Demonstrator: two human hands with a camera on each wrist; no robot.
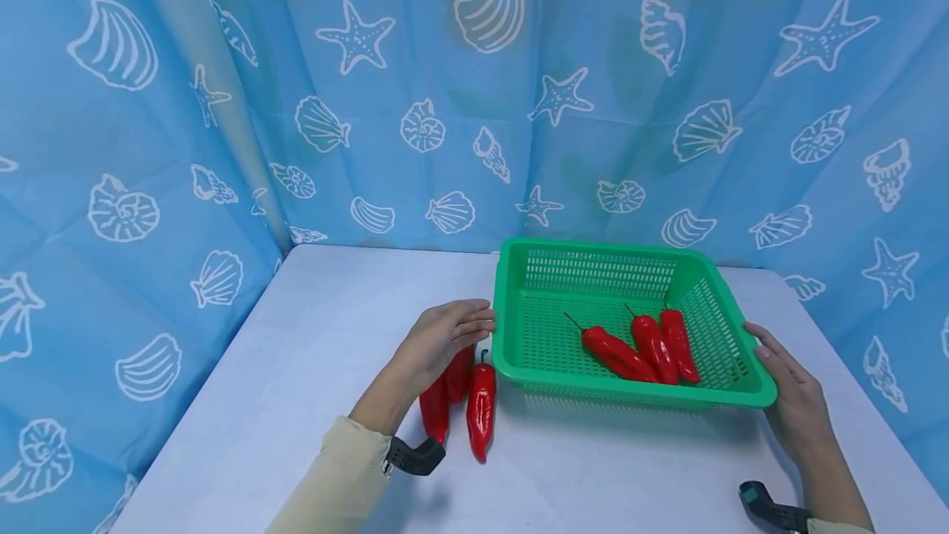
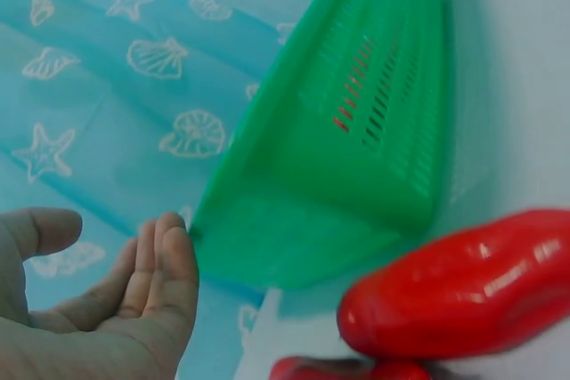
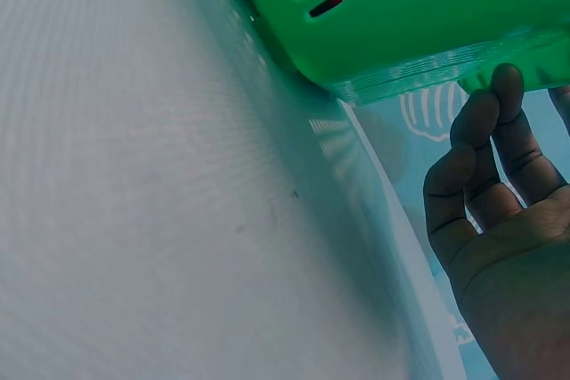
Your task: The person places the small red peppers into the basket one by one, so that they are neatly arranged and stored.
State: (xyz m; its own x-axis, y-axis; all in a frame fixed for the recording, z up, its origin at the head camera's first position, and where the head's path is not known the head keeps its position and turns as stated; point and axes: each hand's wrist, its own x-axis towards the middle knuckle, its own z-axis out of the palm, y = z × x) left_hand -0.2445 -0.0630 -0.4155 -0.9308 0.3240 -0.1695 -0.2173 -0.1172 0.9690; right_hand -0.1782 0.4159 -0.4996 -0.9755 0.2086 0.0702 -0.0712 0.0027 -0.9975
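A green plastic basket (image 1: 593, 386) stands on the white table, with three red chili peppers (image 1: 652, 344) lying inside near its front side. At its left end my left hand (image 1: 437, 340) has its fingers extended, the tips against the rim; the left wrist view shows the palm with nothing in it. My right hand (image 1: 797, 398) is at the basket's right end, fingertips at the outside of the rim, fingers loosely bent. Three more red peppers lie on the table below the left hand; the nearest pepper (image 1: 482, 410) is fully seen, the others partly hidden by the hand and wrist.
A blue curtain (image 1: 415, 163) with white shells and starfish hangs behind and beside the table. The white tabletop (image 1: 311, 328) shows left of the basket and in front of it. A black strap device (image 1: 417, 456) sits on each wrist.
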